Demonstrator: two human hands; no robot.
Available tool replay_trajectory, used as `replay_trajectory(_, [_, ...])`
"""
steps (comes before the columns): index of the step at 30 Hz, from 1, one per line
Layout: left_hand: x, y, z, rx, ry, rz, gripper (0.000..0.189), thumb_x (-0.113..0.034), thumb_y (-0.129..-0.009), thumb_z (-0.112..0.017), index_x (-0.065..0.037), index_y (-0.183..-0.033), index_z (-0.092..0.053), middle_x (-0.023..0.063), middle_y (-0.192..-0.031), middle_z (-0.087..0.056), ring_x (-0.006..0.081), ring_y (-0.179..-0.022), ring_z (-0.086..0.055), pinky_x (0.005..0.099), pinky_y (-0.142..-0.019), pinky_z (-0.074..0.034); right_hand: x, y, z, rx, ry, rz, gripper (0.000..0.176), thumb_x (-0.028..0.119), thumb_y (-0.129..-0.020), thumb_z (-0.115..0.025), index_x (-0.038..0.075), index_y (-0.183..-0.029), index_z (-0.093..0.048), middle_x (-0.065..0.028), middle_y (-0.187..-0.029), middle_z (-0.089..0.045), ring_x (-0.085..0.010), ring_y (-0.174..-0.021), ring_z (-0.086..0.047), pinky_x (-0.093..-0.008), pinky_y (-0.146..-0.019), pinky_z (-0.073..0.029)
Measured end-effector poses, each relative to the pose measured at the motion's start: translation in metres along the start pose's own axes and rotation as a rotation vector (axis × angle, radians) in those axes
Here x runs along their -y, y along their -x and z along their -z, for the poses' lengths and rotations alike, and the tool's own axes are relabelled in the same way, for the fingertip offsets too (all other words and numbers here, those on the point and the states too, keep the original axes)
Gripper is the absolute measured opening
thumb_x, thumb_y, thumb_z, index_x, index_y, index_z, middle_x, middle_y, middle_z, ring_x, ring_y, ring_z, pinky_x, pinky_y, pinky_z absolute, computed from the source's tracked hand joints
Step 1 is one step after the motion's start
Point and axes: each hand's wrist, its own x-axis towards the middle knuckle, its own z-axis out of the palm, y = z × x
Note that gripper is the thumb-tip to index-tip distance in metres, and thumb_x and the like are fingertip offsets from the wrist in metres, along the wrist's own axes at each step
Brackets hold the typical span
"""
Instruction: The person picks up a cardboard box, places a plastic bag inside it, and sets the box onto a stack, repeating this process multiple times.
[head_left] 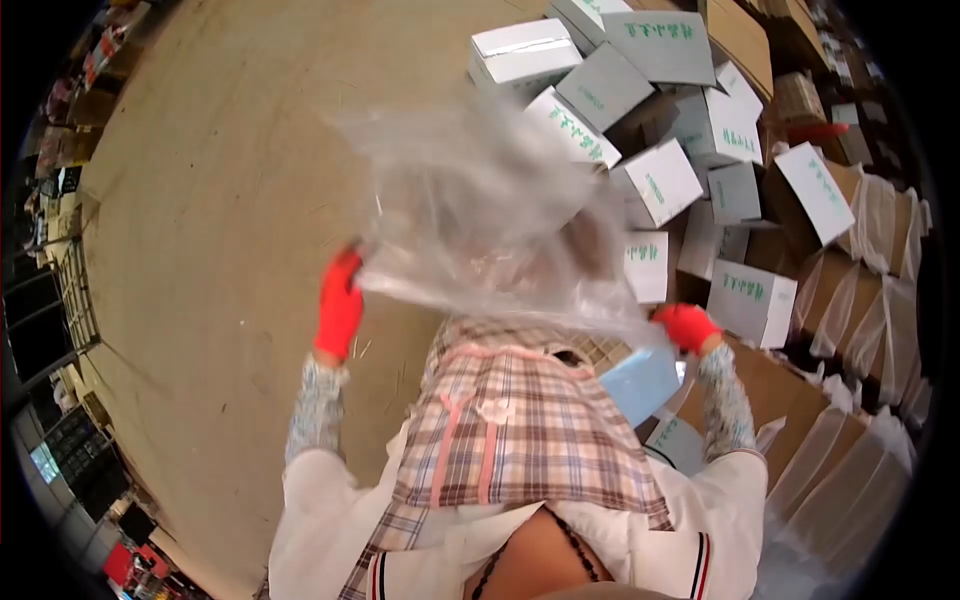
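A large clear plastic bag (480, 220) is spread out in front of me, its far part blurred by motion. In a red glove, my left hand (341, 303) is closed on the bag's near left corner. My right hand (687, 327), also gloved in red, grips the near right corner. Between the two hands the near edge stretches across, just beyond my plaid apron (540, 420). Through the film, the floor and some boxes show faintly.
White boxes with green writing (660, 45) lie in a loose pile at the right. Cartons lined with clear plastic (885, 320) stand along the far right. A light blue object (640, 385) sits by my right side. Bare concrete floor (200, 200) spreads out at the left.
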Motion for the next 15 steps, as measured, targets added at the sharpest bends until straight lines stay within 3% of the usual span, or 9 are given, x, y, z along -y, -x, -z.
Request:
replay_trajectory(1, [0.007, 0.018, -0.015, 0.064, 0.147, 0.165, 0.05, 0.01, -0.072, -0.042, 0.001, -0.12, -0.055, 0.016, -0.121, -0.057, 0.0268, -0.116, -0.051, 0.0354, -0.1, -0.04, -0.002, -0.005, 0.003, -0.05, -0.11, 0.12, 0.044, 0.002, -0.077, -0.052, 0.013, -0.119, -0.058, -0.0153, -0.091, -0.064, -0.0309, -0.076, -0.064, -0.036, -0.067, -0.051])
replay_trajectory(3, [-0.03, 0.03, -0.03, 0.393, 0.466, 0.372, 0.046, -0.007, -0.078, -0.046, 0.002, -0.123, -0.052, 0.0158, -0.118, -0.058, 0.0252, -0.113, -0.053, 0.0351, -0.099, -0.04, 0.088, -0.034, 0.082, -0.431, 0.038, -0.171, 0.048, 0.001, -0.076, -0.05, 0.013, -0.123, -0.055, -0.0131, -0.1, -0.065, -0.0296, -0.076, -0.065, -0.0358, -0.066, -0.052])
replay_trajectory(4, [-0.026, 0.042, -0.054, 0.506, 0.696, 0.319, 0.05, -0.015, -0.079, -0.048, 0.0, -0.127, -0.05, 0.0156, -0.121, -0.057, 0.0262, -0.115, -0.052, 0.0374, -0.099, -0.039, 0.131, -0.054, 0.114, -0.741, -0.36, 0.062, 0.055, -0.002, -0.076, -0.047, 0.012, -0.129, -0.05, -0.0141, -0.099, -0.065, -0.0307, -0.079, -0.063, -0.0379, -0.069, -0.05])
replay_trajectory(5, [-0.044, 0.042, -0.076, 0.537, 0.638, 0.172, 0.04, -0.01, -0.084, -0.048, 0.0, -0.123, -0.053, 0.0113, -0.113, -0.061, 0.0204, -0.105, -0.056, 0.0341, -0.093, -0.043, 0.159, -0.092, 0.103, -0.704, -0.46, 0.235, 0.057, -0.002, -0.076, -0.046, 0.01, -0.133, -0.045, -0.015, -0.095, -0.064, -0.0323, -0.078, -0.062, -0.0399, -0.068, -0.049])
replay_trajectory(7, [-0.088, 0.023, -0.102, 0.63, 0.387, -0.022, 0.044, -0.015, -0.081, -0.052, -0.006, -0.124, -0.054, 0.0152, -0.114, -0.06, 0.0294, -0.104, -0.057, 0.0374, -0.092, -0.044, 0.204, -0.182, 0.054, -0.486, -0.417, 0.36, 0.056, 0.009, -0.081, -0.044, 0.008, -0.137, -0.039, -0.0171, -0.094, -0.064, -0.0359, -0.081, -0.061, -0.0437, -0.069, -0.047])
replay_trajectory(8, [-0.094, 0.01, -0.107, 0.609, 0.324, 0.042, 0.044, -0.013, -0.079, -0.054, -0.006, -0.122, -0.054, 0.0156, -0.113, -0.06, 0.0308, -0.102, -0.058, 0.0377, -0.091, -0.045, 0.211, -0.234, 0.022, 0.012, -0.341, 0.092, 0.053, 0.015, -0.087, -0.044, 0.012, -0.139, -0.037, -0.0194, -0.11, -0.059, -0.0348, -0.096, -0.058, -0.0427, -0.079, -0.047])
replay_trajectory(9, [-0.097, -0.003, -0.109, 0.583, 0.27, 0.108, 0.044, -0.012, -0.078, -0.055, -0.006, -0.121, -0.055, 0.016, -0.112, -0.06, 0.0323, -0.1, -0.058, 0.038, -0.089, -0.046, 0.199, -0.265, -0.008, 0.127, -0.313, 0.008, 0.048, 0.018, -0.087, -0.045, 0.011, -0.135, -0.041, -0.0174, -0.112, -0.059, -0.0323, -0.1, -0.056, -0.0413, -0.083, -0.045])
replay_trajectory(13, [0.005, -0.021, -0.057, 0.075, -0.182, 0.112, 0.046, -0.01, -0.072, -0.059, -0.01, -0.118, -0.056, 0.0132, -0.108, -0.06, 0.033, -0.1, -0.057, 0.0418, -0.085, -0.046, 0.081, -0.261, -0.053, -0.017, -1.232, 0.204, 0.039, 0.032, -0.09, -0.05, 0.009, -0.121, -0.056, -0.0096, -0.12, -0.055, -0.0225, -0.116, -0.048, -0.0356, -0.102, -0.036])
replay_trajectory(15, [0.056, -0.014, -0.013, -0.053, -0.488, 0.103, 0.046, -0.008, -0.069, -0.058, -0.007, -0.116, -0.058, 0.0136, -0.106, -0.06, 0.0316, -0.101, -0.056, 0.0413, -0.084, -0.046, 0.046, -0.186, 0.01, -0.612, -1.563, -0.348, 0.035, 0.029, -0.091, -0.051, 0.003, -0.113, -0.06, -0.0089, -0.101, -0.064, -0.0185, -0.093, -0.057, -0.0309, -0.083, -0.045])
